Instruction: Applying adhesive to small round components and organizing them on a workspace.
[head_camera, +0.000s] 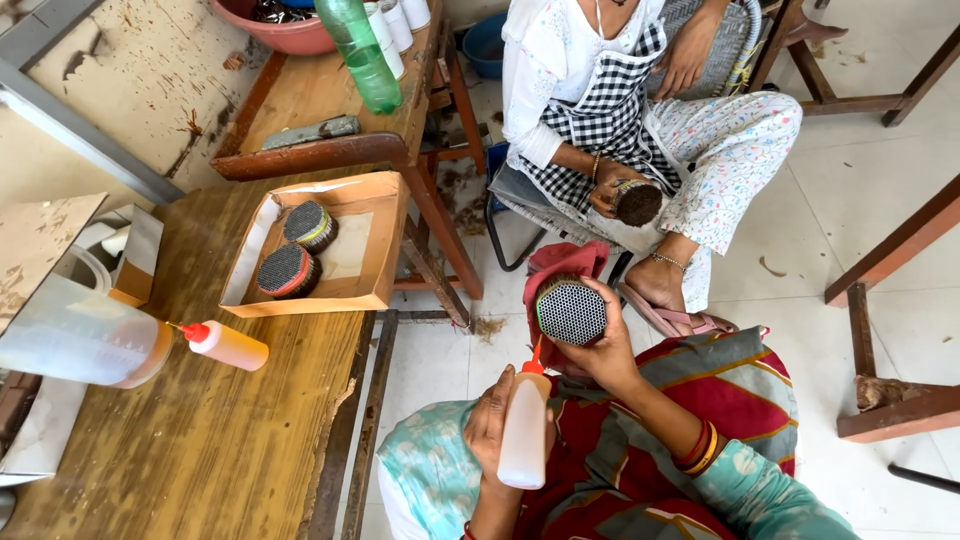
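Two hands engaged: left hand (492, 428) clenched around squeeze bottle (524, 432), red nozzle up; right hand (600, 345) grasping round bundle (571, 311), perforated face toward camera. Bundle sits just above nozzle tip, over lap, approx. touching.

Risk: excess squeeze could flood holes w/ liquid and drip onto clothing. Risk: loose grip may let bundle tilt off nozzle.

Ref.: cardboard tray (375, 255) on wooden bench (220, 440) holds two similar bundles.

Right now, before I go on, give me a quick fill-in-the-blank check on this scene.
The left hand holds a squeeze bottle with a ___ nozzle.
The right hand holds a round bundle whose end face is pale ___.
The cardboard tray on the wooden bench holds ___ more bundles.

Missing: red; grey; two
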